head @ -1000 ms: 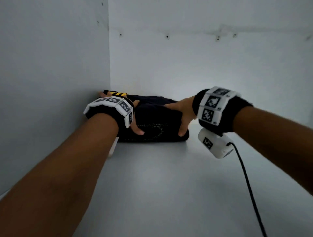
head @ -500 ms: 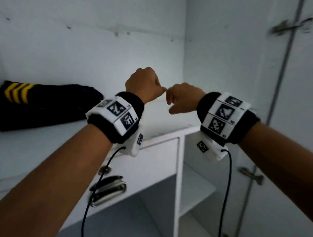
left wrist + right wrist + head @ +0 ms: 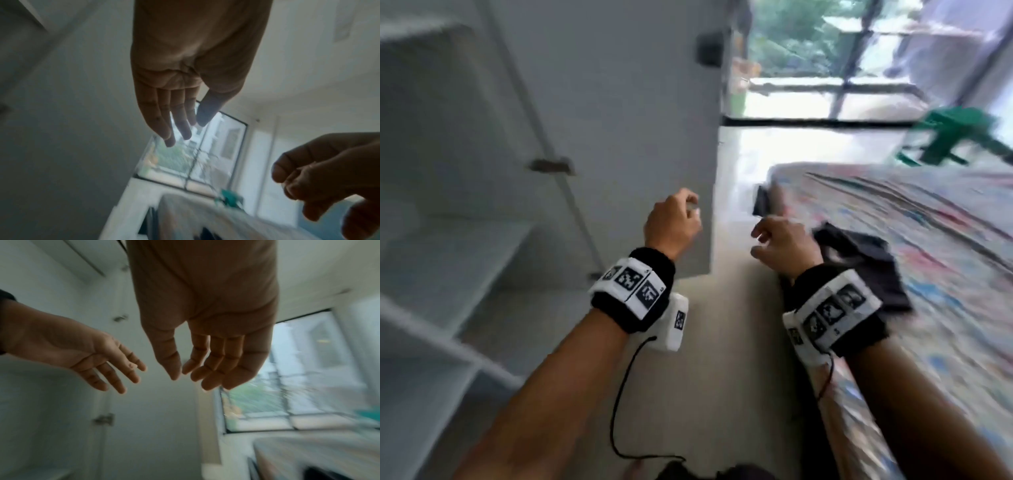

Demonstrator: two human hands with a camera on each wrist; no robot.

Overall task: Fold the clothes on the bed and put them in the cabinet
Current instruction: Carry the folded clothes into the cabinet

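Both hands are withdrawn from the cabinet [image 3: 482,171] toward the bed [image 3: 928,257]; left hand [image 3: 673,224] and right hand [image 3: 784,248] fingers apart, empty; another dark garment [image 3: 866,260] awaits folding.

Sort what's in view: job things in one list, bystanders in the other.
For the job: dark garment lying on the bed; open cabinet; left hand and right hand, both empty with relaxed fingers.

Just there: green stool by the window; wrist cable; floor.
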